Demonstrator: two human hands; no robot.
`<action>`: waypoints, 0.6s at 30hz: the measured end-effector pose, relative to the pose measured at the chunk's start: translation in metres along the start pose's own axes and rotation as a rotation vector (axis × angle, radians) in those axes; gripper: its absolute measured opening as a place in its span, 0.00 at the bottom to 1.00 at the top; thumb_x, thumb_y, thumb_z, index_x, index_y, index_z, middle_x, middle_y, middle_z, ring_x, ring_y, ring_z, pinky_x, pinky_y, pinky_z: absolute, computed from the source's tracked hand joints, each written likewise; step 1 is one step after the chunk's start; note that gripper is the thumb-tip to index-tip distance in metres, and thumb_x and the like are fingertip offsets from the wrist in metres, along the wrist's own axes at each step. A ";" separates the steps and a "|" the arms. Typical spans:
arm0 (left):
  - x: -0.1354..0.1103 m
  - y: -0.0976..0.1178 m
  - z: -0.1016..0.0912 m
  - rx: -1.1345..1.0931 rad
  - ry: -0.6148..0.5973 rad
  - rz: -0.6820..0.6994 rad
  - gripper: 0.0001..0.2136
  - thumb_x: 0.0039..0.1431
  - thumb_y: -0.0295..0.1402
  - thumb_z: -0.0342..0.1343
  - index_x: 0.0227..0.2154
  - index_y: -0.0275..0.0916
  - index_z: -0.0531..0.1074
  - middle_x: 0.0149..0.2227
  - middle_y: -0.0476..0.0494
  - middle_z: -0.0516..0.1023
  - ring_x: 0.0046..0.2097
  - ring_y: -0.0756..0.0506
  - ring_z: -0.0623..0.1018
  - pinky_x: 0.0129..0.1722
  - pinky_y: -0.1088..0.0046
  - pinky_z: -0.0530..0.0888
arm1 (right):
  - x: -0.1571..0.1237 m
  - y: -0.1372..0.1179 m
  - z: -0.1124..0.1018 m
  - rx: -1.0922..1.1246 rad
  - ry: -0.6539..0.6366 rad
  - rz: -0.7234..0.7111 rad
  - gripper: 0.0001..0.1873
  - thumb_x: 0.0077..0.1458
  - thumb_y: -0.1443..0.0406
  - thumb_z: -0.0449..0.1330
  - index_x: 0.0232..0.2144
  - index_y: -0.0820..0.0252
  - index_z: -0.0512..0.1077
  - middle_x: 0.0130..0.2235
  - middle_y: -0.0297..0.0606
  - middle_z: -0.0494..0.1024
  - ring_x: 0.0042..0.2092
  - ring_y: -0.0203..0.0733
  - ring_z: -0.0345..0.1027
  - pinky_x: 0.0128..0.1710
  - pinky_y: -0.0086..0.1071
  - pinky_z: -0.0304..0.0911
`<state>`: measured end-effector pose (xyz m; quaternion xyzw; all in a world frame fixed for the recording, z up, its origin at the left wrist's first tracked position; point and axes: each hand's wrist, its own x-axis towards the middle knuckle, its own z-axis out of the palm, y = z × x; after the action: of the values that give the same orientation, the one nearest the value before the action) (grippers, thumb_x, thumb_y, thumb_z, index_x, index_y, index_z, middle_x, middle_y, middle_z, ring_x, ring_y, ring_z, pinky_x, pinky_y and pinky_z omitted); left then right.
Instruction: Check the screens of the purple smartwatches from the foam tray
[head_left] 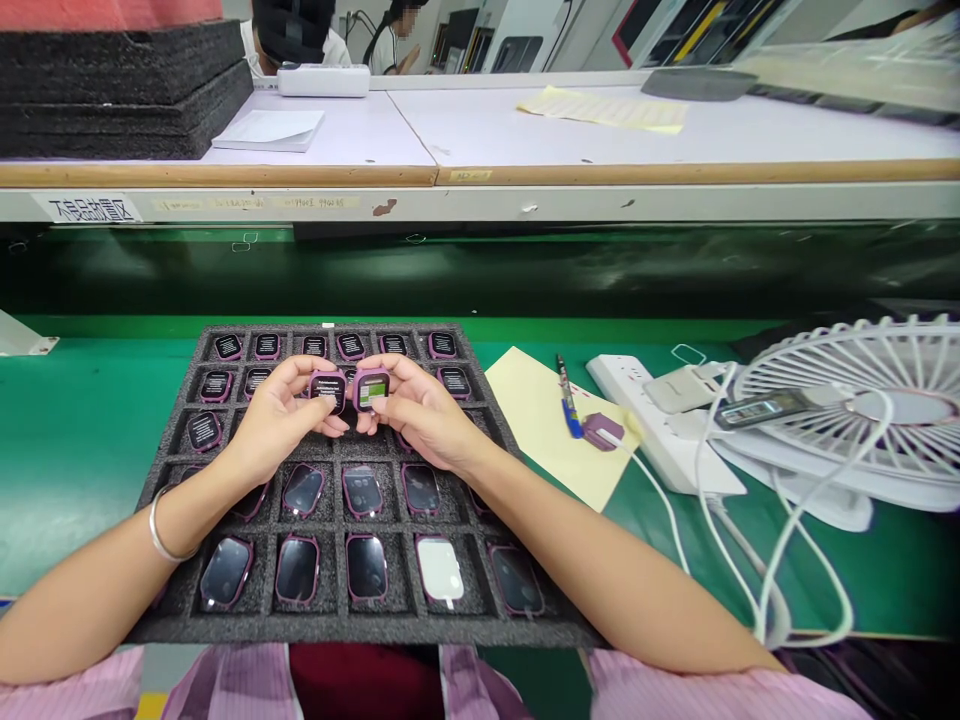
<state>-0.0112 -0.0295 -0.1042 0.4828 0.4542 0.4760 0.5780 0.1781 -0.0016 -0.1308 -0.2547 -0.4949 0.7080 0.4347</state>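
Left hand (pixel 281 415) pinches a pink smartwatch (pixel 328 392); right hand (pixel 424 420) pinches another (pixel 371 388).
The watches sit just apart, above the black foam tray (pixel 360 628), with yellow paper (pixel 544 430) beyond the right hand.

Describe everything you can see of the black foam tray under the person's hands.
The black foam tray is a flat, speckled sheet cut into a grid of square pockets, six across its far row. Most pockets hold square pink-framed devices: those in the far rows show small text on their screens, nearer ones have glossy dark faces, and one in the front row looks white. The tray lies on the green bench mat, with the left hand and right hand above its middle, each holding one device.
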 end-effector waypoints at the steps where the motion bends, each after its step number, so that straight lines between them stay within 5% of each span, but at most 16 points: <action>1: 0.000 0.000 0.000 0.000 0.002 0.001 0.18 0.50 0.31 0.66 0.42 0.39 0.68 0.38 0.49 0.79 0.27 0.49 0.82 0.30 0.71 0.81 | 0.000 0.000 0.000 -0.001 -0.002 -0.001 0.19 0.51 0.68 0.66 0.45 0.56 0.70 0.40 0.34 0.79 0.30 0.35 0.74 0.31 0.32 0.69; 18: 0.001 -0.002 -0.001 -0.028 -0.036 0.023 0.21 0.48 0.26 0.62 0.46 0.38 0.67 0.42 0.47 0.78 0.30 0.49 0.83 0.34 0.71 0.82 | 0.000 -0.002 -0.002 0.069 0.010 0.060 0.23 0.49 0.69 0.67 0.48 0.55 0.68 0.40 0.34 0.78 0.30 0.34 0.73 0.30 0.29 0.66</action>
<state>-0.0121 -0.0285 -0.1062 0.4884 0.4316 0.4803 0.5870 0.1805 0.0000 -0.1295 -0.2580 -0.4598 0.7362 0.4242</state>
